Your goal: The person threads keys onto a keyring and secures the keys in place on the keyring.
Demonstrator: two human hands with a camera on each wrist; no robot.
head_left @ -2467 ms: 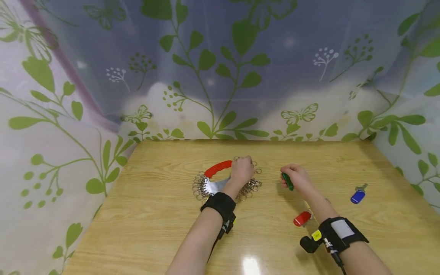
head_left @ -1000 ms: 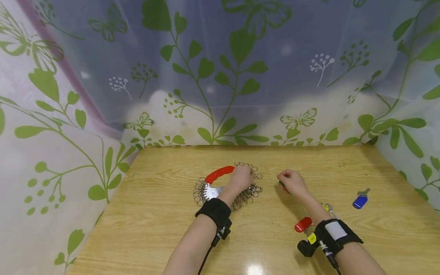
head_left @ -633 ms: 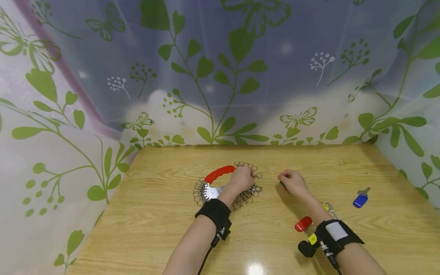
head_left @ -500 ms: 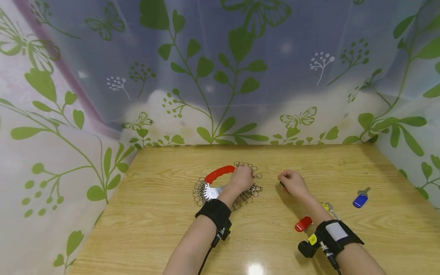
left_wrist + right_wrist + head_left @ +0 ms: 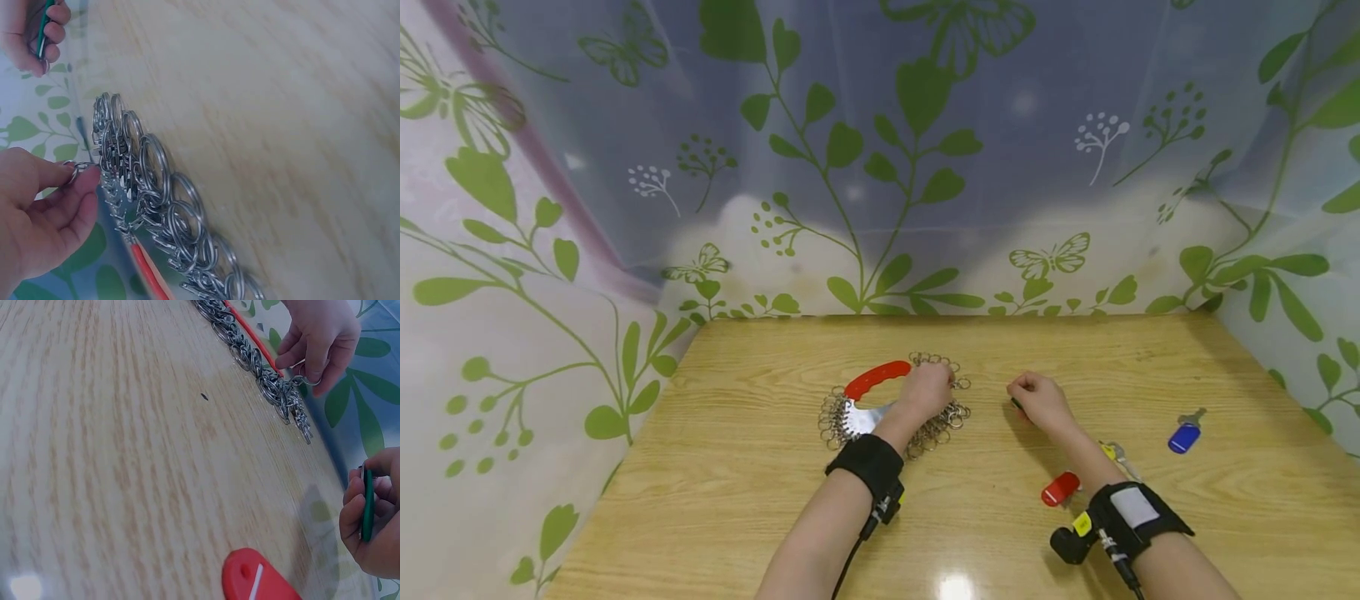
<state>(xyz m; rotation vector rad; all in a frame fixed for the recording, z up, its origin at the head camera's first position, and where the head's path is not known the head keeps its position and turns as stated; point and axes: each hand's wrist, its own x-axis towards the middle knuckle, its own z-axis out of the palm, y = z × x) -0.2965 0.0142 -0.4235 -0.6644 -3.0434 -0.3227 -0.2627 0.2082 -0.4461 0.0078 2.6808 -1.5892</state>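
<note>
A metal key holder with a red handle (image 5: 877,379) lies on the table, fringed with many key rings (image 5: 833,421). My left hand (image 5: 927,390) is over its right end, and in the left wrist view thumb and fingers pinch one metal key ring (image 5: 79,167) at its edge. To the right, my right hand (image 5: 1042,402) is held above the table, gripping a green key tag (image 5: 368,506). Most of that tag is hidden by the fingers in the head view, while the right wrist view shows it upright in the curled fingers, with a bit of metal at its top.
A red key tag (image 5: 1061,489) lies below the right forearm, and a yellow key tag (image 5: 1108,451) with its key lies partly behind that arm. Farther right is a blue key tag (image 5: 1184,437) with a key. Patterned curtain (image 5: 880,208) borders the table's back and sides.
Since the oldest frame, the right hand has turned the green key tag so less of it shows, and the yellow tag has come into view beside the forearm. The left hand stays at the rings.
</note>
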